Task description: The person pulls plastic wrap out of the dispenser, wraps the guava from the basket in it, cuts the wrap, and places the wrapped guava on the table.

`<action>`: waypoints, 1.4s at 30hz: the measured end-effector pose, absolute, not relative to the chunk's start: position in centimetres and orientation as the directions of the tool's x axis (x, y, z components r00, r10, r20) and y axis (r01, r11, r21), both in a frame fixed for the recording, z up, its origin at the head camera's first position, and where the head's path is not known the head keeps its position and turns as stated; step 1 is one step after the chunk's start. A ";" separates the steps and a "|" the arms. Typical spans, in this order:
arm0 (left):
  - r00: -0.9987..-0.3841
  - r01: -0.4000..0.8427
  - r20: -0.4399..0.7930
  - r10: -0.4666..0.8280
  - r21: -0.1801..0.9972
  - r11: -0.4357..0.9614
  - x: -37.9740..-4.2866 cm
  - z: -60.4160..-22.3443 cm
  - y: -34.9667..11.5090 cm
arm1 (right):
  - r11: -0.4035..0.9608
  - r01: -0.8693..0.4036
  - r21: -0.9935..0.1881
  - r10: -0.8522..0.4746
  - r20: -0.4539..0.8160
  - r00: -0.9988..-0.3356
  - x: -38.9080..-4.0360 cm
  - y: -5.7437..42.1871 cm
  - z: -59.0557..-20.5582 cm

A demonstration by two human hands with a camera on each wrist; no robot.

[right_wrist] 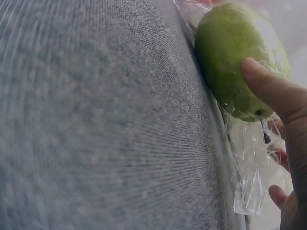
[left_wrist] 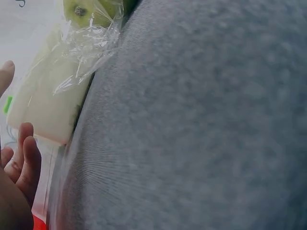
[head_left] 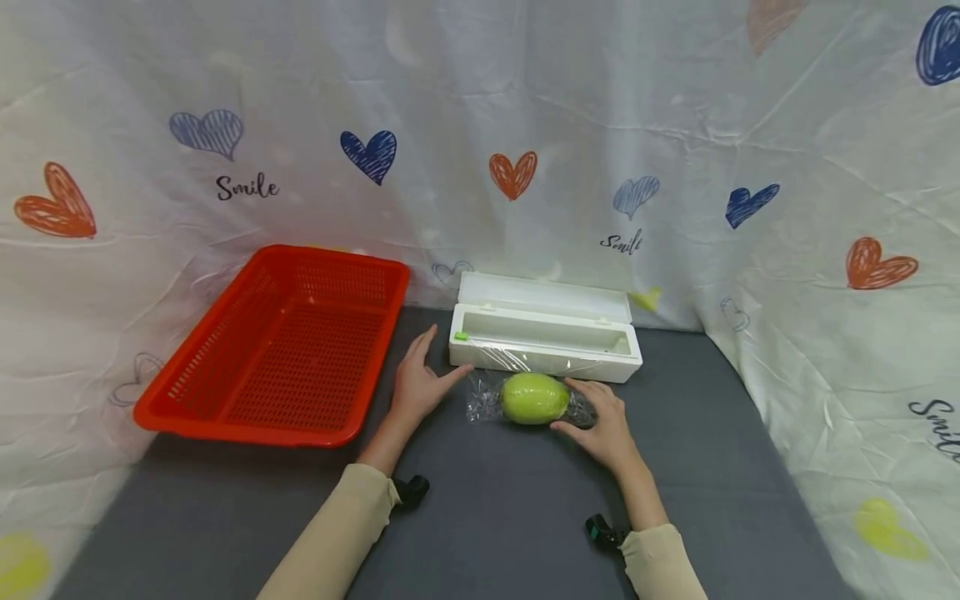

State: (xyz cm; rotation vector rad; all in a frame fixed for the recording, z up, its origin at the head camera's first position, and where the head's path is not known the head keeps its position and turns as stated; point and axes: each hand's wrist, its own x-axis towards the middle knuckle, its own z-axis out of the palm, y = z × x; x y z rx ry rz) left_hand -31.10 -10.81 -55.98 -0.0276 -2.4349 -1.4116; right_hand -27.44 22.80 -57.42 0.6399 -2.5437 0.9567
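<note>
A green pear (head_left: 534, 398) wrapped in clear plastic film (head_left: 484, 397) lies on the grey table, in front of a white cling film dispenser (head_left: 546, 364). My right hand (head_left: 606, 427) holds the pear's right end between thumb and fingers. In the right wrist view, the thumb lies on the pear (right_wrist: 235, 62) near its stem, and loose film (right_wrist: 249, 177) trails below. My left hand (head_left: 418, 385) is spread with nothing in it, left of the film and near the dispenser's left end. The left wrist view has the pear's other end (left_wrist: 88, 10) under crinkled film.
A red plastic basket (head_left: 225, 429) stands at the left. The dispenser's lid (head_left: 546, 297) is raised, and a green slider (head_left: 461, 336) sits at its left end. A white cloth (head_left: 465, 75) printed with hearts hangs behind the table and along its sides.
</note>
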 end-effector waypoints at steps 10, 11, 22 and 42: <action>-0.833 0.501 0.532 0.153 0.607 0.617 -28.7 -56.1 -7.4 | 0.688 -0.500 -0.526 -0.306 0.415 -0.857 -27.9 22.2 -57.3; -0.834 0.518 0.505 0.222 0.579 0.629 -28.4 -55.9 -6.9 | 0.689 -0.498 -0.526 -0.309 0.408 -0.859 -28.1 22.2 -57.1; -0.916 0.400 0.207 0.344 0.542 0.739 -29.9 -55.8 -3.5 | 0.727 -0.459 -0.511 -0.354 0.294 -0.888 -29.4 22.1 -56.3; -0.938 0.336 0.133 0.319 0.571 0.749 -31.1 -53.7 -3.2 | 0.708 -0.432 -0.559 -0.318 0.293 -0.901 -30.3 21.5 -55.7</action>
